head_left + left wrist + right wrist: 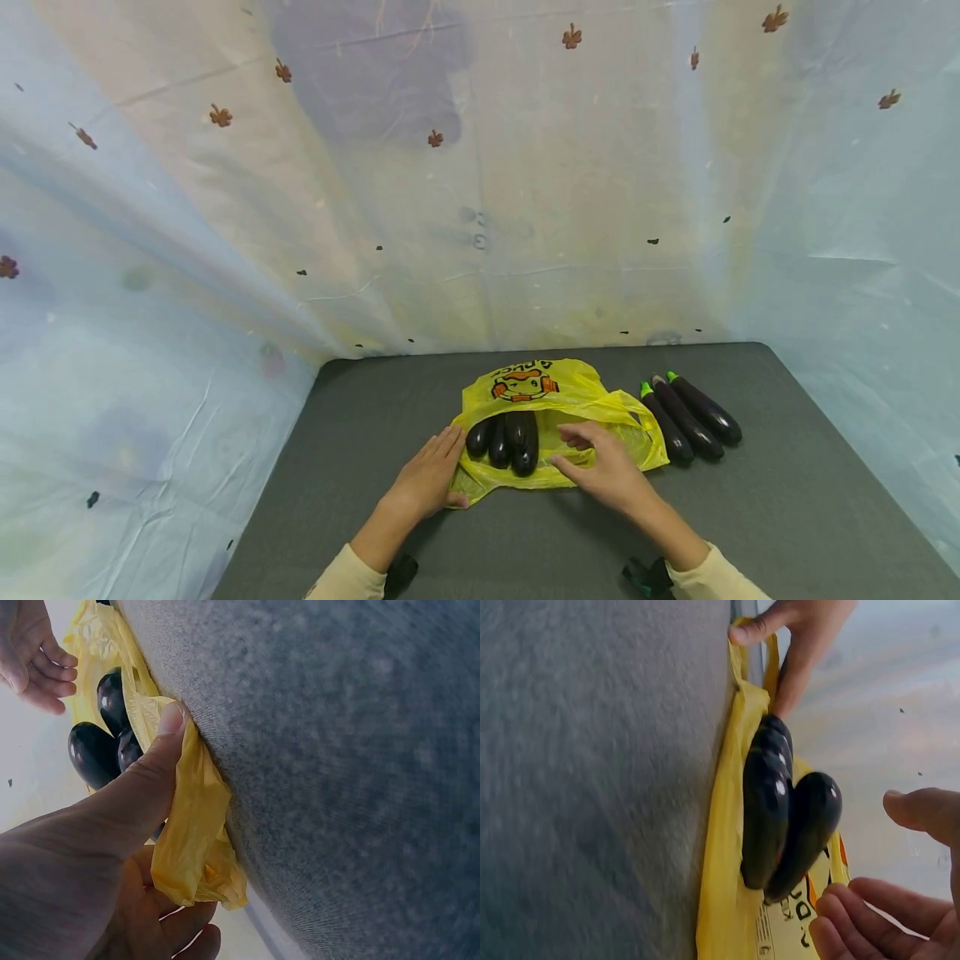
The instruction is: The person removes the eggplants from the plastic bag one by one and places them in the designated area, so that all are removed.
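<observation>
A yellow plastic bag (581,385) with a printed cartoon figure lies on its side, its mouth towards me. Several dark, glossy eggplants (522,446) lie in the mouth, their rounded ends facing out. My left hand (426,475) rests at the bag's left edge with its fingers stretched out; in the left wrist view the thumb (169,727) touches the yellow film (196,825) and the fingers are partly hidden behind it. Over the right part of the mouth, my right hand (600,467) hovers with loosely bent fingers, thumb apart, holding nothing.
Right of the bag, three more eggplants (693,417) lie side by side, two with bright green stem ends. The grey table (375,400) ends at a pale patterned sheet (510,292) behind, which also hangs at both sides.
</observation>
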`<action>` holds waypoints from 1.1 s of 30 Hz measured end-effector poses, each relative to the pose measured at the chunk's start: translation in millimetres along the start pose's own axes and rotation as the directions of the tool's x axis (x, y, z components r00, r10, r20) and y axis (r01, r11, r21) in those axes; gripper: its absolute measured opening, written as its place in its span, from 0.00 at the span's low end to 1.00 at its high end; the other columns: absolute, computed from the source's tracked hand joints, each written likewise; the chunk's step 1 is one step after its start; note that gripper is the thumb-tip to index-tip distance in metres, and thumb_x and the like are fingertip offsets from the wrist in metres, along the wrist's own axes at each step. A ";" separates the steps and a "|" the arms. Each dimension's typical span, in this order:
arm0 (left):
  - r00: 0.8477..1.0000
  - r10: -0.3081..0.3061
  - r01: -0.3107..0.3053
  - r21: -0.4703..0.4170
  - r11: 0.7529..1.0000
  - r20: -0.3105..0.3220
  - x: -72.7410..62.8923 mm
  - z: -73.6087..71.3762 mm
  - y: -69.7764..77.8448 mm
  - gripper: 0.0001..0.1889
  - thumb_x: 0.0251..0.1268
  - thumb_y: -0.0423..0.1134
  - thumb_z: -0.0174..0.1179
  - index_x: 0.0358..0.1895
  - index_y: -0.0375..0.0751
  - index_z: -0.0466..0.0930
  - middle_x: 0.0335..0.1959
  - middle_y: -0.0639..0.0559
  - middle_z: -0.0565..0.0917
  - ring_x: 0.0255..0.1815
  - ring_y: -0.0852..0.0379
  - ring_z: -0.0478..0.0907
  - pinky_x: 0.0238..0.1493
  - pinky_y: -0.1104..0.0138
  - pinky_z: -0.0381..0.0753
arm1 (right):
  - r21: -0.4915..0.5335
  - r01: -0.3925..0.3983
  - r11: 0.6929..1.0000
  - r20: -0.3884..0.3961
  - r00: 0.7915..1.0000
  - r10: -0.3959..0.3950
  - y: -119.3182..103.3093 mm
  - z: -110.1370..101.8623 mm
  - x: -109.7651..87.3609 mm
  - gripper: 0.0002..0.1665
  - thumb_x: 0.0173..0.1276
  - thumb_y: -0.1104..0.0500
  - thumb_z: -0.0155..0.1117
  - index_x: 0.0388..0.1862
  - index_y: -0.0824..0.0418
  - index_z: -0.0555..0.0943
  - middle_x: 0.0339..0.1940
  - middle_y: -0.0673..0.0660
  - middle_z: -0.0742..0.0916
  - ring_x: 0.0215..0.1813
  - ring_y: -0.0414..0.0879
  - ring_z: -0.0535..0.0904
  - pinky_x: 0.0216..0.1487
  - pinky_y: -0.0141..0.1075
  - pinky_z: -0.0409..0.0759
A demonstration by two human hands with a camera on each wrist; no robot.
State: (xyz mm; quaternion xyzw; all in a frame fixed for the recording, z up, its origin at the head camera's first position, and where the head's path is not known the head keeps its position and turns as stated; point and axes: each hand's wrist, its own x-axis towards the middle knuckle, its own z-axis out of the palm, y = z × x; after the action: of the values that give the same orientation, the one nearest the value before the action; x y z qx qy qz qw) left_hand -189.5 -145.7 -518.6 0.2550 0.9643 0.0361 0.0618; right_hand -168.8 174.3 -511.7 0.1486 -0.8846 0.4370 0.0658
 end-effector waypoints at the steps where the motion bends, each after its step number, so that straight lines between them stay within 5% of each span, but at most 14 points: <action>1: 1.000 0.000 0.000 -0.002 1.000 0.000 0.0 -0.5 0.3 0.58 0.58 0.59 0.78 0.84 0.31 0.59 0.86 0.37 0.60 0.87 0.41 0.56 0.85 0.50 0.60 | -0.002 -0.002 1.000 -0.004 1.000 0.002 -1.0 2.1 0.6 0.29 0.70 0.50 0.80 0.66 0.60 0.85 0.56 0.60 0.89 0.55 0.54 0.87 0.59 0.56 0.87; 33: 1.000 0.006 -0.006 -0.002 1.000 -0.027 0.0 0.3 -0.7 0.58 0.57 0.58 0.79 0.84 0.31 0.60 0.85 0.38 0.62 0.86 0.41 0.58 0.85 0.50 0.61 | -0.085 -0.104 0.991 -0.034 0.994 0.101 -25.0 44.6 31.4 0.38 0.66 0.42 0.82 0.64 0.65 0.85 0.56 0.62 0.87 0.54 0.57 0.86 0.54 0.54 0.88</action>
State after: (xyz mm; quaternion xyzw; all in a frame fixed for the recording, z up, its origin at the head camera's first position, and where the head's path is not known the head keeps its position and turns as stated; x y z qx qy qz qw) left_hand -189.8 -146.2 -519.0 0.2572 0.9643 0.0405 0.0491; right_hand -189.9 118.2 -512.3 0.0935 -0.9081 0.4034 0.0627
